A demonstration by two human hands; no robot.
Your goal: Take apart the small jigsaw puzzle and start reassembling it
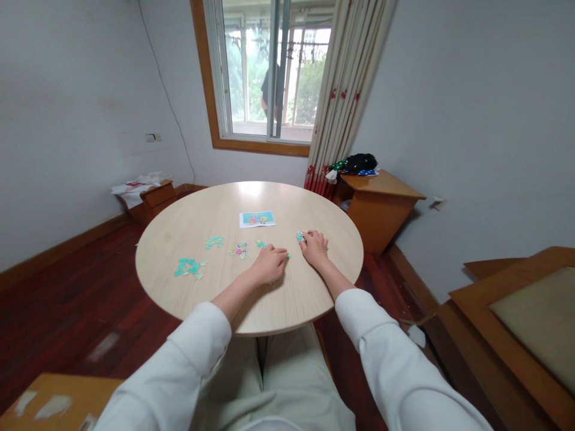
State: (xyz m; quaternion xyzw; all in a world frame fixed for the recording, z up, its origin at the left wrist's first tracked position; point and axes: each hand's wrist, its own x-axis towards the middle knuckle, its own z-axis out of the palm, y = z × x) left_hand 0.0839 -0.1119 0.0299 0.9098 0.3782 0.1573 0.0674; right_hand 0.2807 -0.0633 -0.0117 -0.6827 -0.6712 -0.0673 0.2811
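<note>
On the round table, my left hand (271, 264) lies low with its fingers curled and pointing right. A small teal puzzle piece (289, 256) shows at its fingertips. My right hand (315, 248) bends over a little cluster of teal and pale puzzle pieces (300, 236), thumb and fingers closed on it; part of the cluster is hidden under them. Just beyond my left hand sits a small teal and yellow group of pieces (260, 243). Left of that is a pink and multicoloured group (241, 250). Two teal piles, one smaller (214, 242) and one larger (188, 267), lie farther left.
A printed picture card (257, 219) with a teal background lies toward the far side of the table (215, 203). Behind it are a window and a curtain (344, 90). A wooden cabinet (381, 203) with dark cloth stands back right. A person (272, 93) shows beyond the glass.
</note>
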